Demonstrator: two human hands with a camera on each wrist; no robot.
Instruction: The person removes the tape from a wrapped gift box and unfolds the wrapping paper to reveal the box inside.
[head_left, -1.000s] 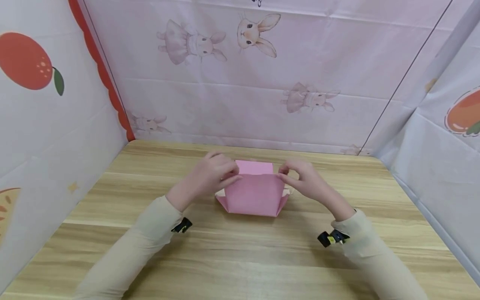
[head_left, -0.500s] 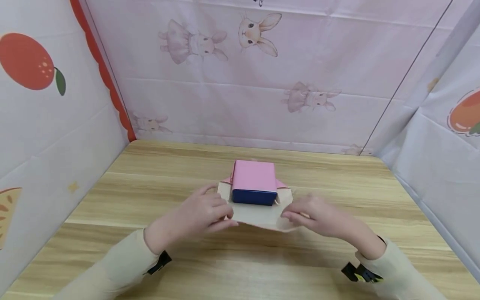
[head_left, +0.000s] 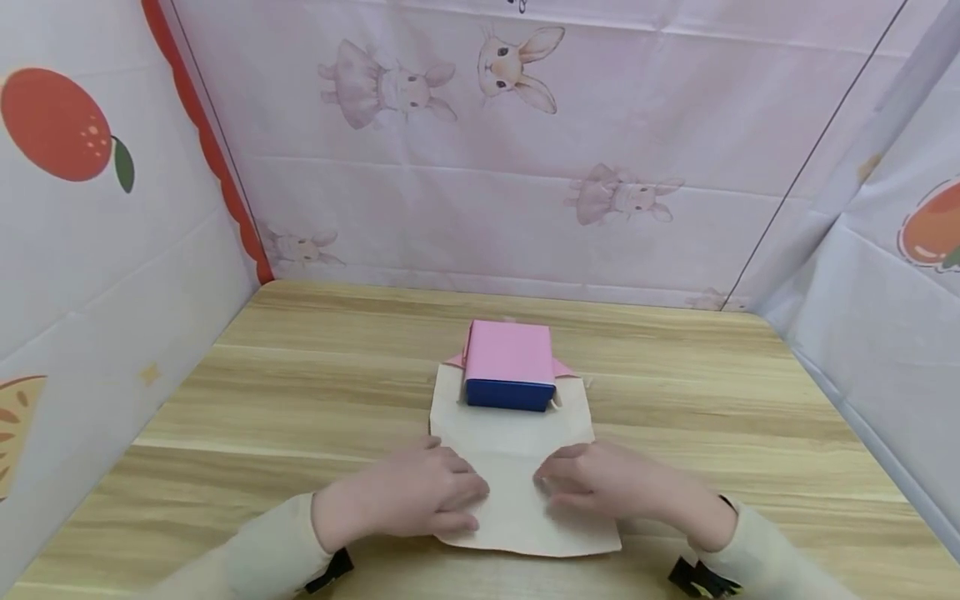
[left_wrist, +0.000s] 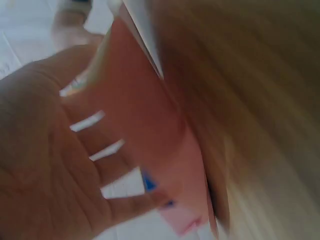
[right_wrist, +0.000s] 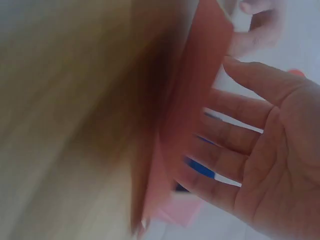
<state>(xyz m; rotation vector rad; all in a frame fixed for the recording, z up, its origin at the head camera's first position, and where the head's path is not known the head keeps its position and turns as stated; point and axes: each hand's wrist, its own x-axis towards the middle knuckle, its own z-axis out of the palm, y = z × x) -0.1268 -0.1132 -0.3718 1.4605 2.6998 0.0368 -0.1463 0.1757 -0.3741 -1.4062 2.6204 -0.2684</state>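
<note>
A sheet of wrapping paper [head_left: 517,437], cream inside and pink outside, spreads toward the person over the wooden table. On its far part sits a small box [head_left: 511,352] with a pink top and a dark blue front side. My left hand [head_left: 408,493] touches the sheet's cream face at the left with fingers extended. Opposite it, my right hand [head_left: 621,487] does likewise at the right edge. Both wrist views show the pink underside [left_wrist: 142,95] raised at a slant from the table, with long, nearly straight fingers behind it. Fingertips are partly hidden by the paper.
The wooden table [head_left: 315,367] extends around the paper. Behind it hangs a pale pink rabbit-print cloth [head_left: 465,217]; fruit-print cloths [head_left: 75,250] stand at both sides. Small pink folds [head_left: 564,369] stick out beside the box.
The near flap, earlier held up in front of the box by both hands, has come down toward the person. Both hands moved nearer with it, uncovering the box and the cream inside.
</note>
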